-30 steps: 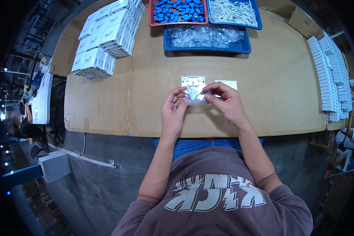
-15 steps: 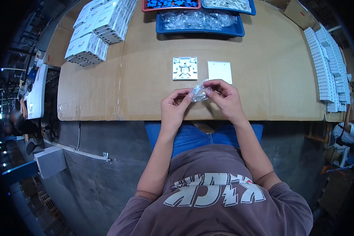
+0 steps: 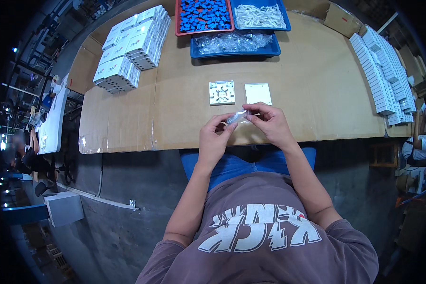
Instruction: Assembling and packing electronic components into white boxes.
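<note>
A small clear plastic bag [image 3: 239, 116] is stretched between my two hands, just above the near part of the cardboard-topped table. My left hand [image 3: 215, 136] pinches its left end, and my right hand [image 3: 271, 124] grips the other end. What the bag contains is too small to make out. Just beyond my hands lie a white square plastic housing [image 3: 222, 93] with its moulded inside facing up, and to its right a flat white square cover [image 3: 258, 93], partly behind my right fingers.
Stacked white boxes [image 3: 123, 61] stand at the table's [image 3: 184, 90] left; more white pieces [image 3: 378, 75] are stacked at right. At the back sit a red tray [image 3: 177, 23] of blue parts, a blue tray [image 3: 288, 27] of white parts, and another blue tray [image 3: 236, 55] of clear bags.
The view has shifted, showing more of the back trays. Both hands still hold the bag, which now lies flatter and more drawn out between the fingers.
</note>
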The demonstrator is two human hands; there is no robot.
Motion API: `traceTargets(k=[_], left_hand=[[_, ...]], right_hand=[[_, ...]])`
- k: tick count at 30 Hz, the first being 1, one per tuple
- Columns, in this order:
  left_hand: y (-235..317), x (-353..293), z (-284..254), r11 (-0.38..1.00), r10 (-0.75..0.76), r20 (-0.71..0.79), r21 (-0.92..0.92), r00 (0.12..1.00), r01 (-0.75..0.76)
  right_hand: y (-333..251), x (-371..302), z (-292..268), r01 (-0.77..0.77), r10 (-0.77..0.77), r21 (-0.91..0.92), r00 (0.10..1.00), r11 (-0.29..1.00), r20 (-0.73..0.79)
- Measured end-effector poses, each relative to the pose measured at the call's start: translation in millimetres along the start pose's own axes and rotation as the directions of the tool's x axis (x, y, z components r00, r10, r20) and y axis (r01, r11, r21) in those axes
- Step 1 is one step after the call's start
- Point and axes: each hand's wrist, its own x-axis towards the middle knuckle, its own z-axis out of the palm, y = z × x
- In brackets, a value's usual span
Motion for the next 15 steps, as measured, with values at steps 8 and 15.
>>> traceTargets(k=[8,15], left_hand=[[-28.0,-24.5,10.7,0.999,0.033,-0.126,-0.023,0.991,-0.036],[-25.8,13.0,-20.7,0.974,0.099,-0.18,0.217,0.979,-0.059]], right_hand=[[12.8,-8.2,4.8,-0.019,0.02,-0.042,0.999,0.999,0.031],[18.2,33.9,8.0,0.031,-0.024,-0.278,0.999,0.96,0.031]])
